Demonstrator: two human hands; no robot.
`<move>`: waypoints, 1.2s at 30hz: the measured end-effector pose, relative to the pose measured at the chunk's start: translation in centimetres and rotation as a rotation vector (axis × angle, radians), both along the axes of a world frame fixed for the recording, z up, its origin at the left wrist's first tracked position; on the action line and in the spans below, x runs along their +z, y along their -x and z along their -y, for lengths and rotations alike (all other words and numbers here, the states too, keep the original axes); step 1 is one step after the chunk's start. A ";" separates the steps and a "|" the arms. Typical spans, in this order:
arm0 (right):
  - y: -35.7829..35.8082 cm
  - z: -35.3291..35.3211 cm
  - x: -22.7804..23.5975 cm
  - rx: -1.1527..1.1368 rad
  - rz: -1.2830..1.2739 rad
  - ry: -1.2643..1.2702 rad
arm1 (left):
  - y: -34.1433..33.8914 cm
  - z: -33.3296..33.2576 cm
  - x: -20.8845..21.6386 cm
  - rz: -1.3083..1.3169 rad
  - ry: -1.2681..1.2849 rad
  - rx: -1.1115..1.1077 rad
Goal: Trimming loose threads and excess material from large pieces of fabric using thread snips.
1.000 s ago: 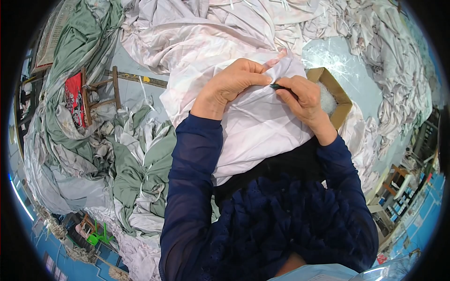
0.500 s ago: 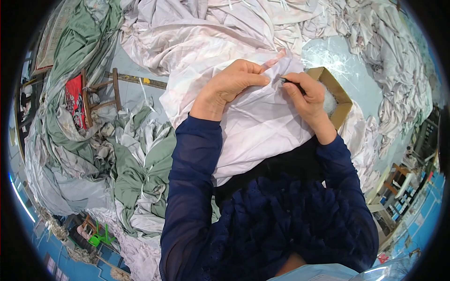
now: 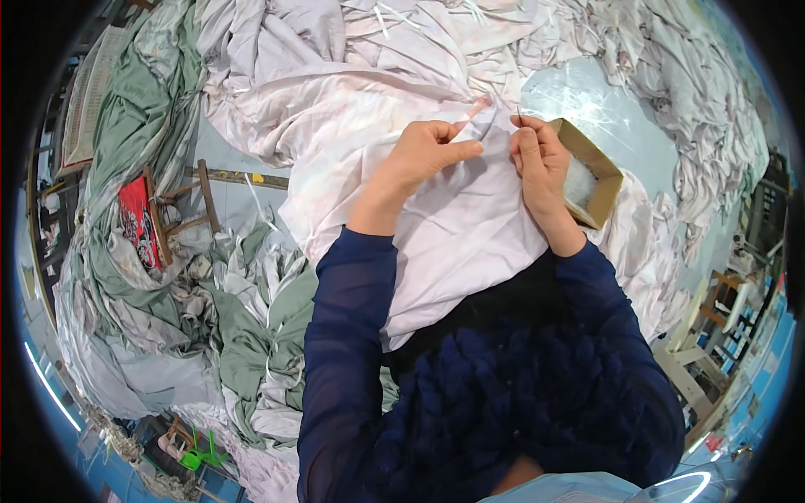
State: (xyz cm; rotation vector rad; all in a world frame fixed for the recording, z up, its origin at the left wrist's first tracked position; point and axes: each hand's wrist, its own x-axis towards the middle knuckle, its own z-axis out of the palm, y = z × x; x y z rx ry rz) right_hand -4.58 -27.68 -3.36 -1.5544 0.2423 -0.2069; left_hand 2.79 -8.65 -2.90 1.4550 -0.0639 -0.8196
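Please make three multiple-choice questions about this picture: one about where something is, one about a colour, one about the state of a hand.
1. Where is the cardboard box?
A. beside the right hand
B. on the wooden chair
C. under the green cloth

2. What colour are the person's sleeves?
A. red
B. dark blue
C. yellow

3. What is the left hand doing?
A. lying flat and open
B. pinching a fold of the white cloth
C. hanging apart from the cloth

Answers: 1 A, the box lies just past the right hand. 2 B, both forearms are dark blue. 3 B, its fingers close on the fold.
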 end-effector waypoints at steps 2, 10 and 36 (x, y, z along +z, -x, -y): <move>0.0 0.0 -0.1 -0.057 -0.028 -0.023 | 0.0 0.7 -0.1 -0.013 -0.021 0.018; -0.7 0.7 -0.7 -0.064 -0.096 0.119 | 0.1 1.2 -0.4 -0.134 0.005 0.220; -0.6 0.9 -0.9 -0.109 -0.041 0.212 | 0.7 1.4 -0.8 0.008 -0.104 0.130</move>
